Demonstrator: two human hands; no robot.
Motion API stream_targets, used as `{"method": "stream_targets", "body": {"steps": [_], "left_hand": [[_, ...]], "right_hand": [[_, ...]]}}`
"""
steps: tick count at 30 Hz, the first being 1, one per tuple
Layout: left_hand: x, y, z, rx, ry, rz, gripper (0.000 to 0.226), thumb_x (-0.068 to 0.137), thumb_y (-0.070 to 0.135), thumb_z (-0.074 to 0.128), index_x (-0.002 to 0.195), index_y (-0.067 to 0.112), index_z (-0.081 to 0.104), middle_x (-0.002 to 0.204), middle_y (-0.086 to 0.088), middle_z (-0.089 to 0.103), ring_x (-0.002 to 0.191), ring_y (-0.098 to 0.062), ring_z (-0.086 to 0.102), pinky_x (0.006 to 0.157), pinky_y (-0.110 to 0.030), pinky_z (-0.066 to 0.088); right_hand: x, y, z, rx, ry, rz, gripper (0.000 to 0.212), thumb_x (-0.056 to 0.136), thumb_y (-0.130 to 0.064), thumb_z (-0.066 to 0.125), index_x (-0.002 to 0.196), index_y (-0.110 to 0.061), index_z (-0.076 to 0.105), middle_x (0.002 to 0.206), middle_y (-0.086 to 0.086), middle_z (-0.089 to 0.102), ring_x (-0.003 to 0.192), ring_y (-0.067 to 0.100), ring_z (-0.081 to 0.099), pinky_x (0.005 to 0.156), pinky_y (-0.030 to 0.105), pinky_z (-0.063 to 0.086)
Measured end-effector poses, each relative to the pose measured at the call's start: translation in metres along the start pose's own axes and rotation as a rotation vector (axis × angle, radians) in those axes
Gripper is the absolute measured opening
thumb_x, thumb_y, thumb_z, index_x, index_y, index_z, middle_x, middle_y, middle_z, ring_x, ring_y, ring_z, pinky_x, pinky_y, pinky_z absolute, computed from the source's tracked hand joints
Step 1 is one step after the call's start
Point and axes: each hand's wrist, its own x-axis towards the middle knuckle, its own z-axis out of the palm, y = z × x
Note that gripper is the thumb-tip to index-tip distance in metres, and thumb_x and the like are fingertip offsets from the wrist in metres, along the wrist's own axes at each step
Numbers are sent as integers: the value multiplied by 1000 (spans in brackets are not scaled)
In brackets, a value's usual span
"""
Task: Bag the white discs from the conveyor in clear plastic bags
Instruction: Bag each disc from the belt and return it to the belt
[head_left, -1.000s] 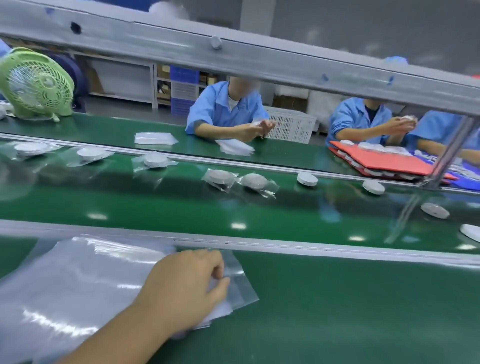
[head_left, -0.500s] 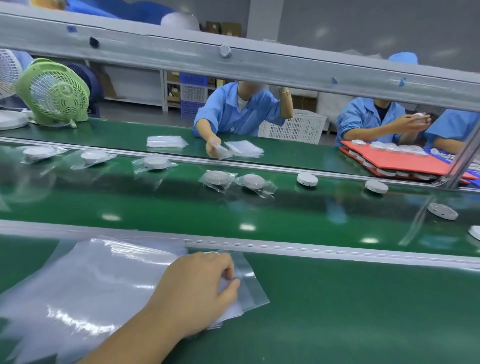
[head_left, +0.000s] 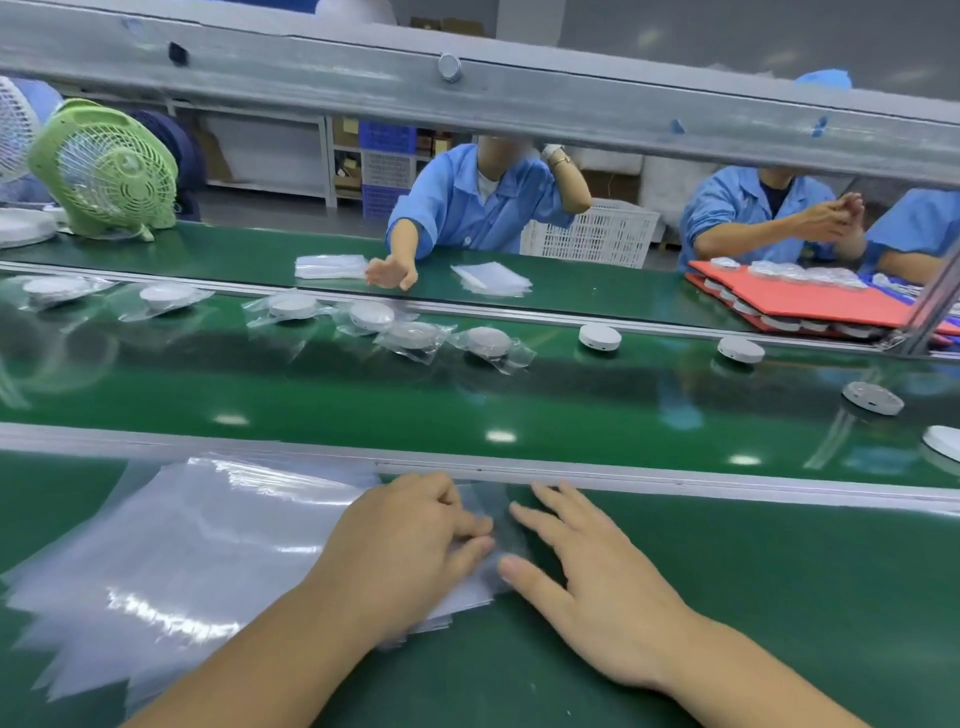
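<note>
A fanned stack of clear plastic bags (head_left: 197, 551) lies on the green bench in front of me. My left hand (head_left: 410, 551) rests on the stack's right end, fingers curled on the top bag's corner. My right hand (head_left: 587, 571) lies beside it with fingers spread, its fingertips touching the bags' right edge. On the moving conveyor (head_left: 467, 400) behind, bare white discs (head_left: 600, 336) (head_left: 740, 349) (head_left: 872, 397) ride at the right. Several discs in bags (head_left: 488, 340) lie to the left.
A metal rail (head_left: 675, 480) divides my bench from the conveyor. An overhead beam (head_left: 519, 104) crosses the top. Across the line, people in blue coats work; a red tray (head_left: 810, 301) with discs, a white crate (head_left: 592, 234) and a green fan (head_left: 109, 169) stand there.
My right hand has come into view and landed beside the left on the bag stack's right edge. The discs on the conveyor have drifted leftward.
</note>
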Motion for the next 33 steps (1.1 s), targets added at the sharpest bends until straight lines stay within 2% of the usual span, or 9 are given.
{"method": "stream_targets", "body": {"steps": [3,6,9,14,18,21,23,27,33], "left_hand": [[3,-2,0,-14,-40,-1,36,94,68,41,117,54,65,95,19,46,92,-4,46,73,-26,37],[2,-3,-1,19,-42,17,38,95,68,38,121,55,63,98,22,46,95,-4,43,86,-27,35],[0,-1,-3,74,-37,31,41,97,66,34,121,50,63,104,21,46,103,-5,44,96,-32,35],[1,0,-15,137,-35,45,44,98,62,31,120,43,64,107,18,58,104,-8,55,89,-32,40],[-1,-4,-28,121,-27,-51,52,94,70,27,126,43,58,121,19,59,116,-8,52,98,-32,39],[-13,-12,-36,184,-110,-165,80,82,86,12,141,44,45,144,11,47,134,-15,38,111,-39,31],[-24,-17,-39,208,-191,-228,97,70,95,-1,149,48,31,157,6,33,145,-21,23,118,-47,19],[-49,-40,-46,191,-263,-346,109,58,103,-7,154,53,11,168,4,8,155,-25,-2,121,-58,-3],[-90,-86,-59,138,-264,-661,115,50,106,-5,153,55,1,169,5,-2,155,-30,-6,120,-63,-2]], "right_hand": [[2,2,7,-36,-51,-46,82,87,-84,22,158,-45,27,168,-25,11,150,-11,-7,124,20,-6],[2,0,7,1,-28,-51,78,86,-80,26,156,-45,34,165,-29,20,146,-17,0,120,12,-5],[3,3,7,9,5,-38,74,85,-79,29,152,-48,40,162,-31,25,151,-10,7,122,16,3],[2,-2,9,-26,-10,-59,69,84,-81,35,149,-55,37,161,-35,23,152,-7,5,120,18,0],[-2,-6,5,-55,-53,-81,68,87,-80,29,150,-54,35,165,-30,17,154,-3,2,124,24,0],[-6,-11,4,-88,-66,-121,67,92,-76,21,152,-51,34,169,-23,9,155,-2,0,120,15,-6],[-6,-13,2,-121,-89,-143,68,93,-75,19,154,-48,32,170,-20,11,156,0,2,118,13,-7],[-2,-37,12,-29,-118,-87,81,86,-86,22,156,-45,32,170,-18,11,157,2,0,124,21,-1],[1,-51,26,12,-56,-57,67,93,-79,33,154,-51,32,168,-26,10,155,-3,4,121,16,0]]}}
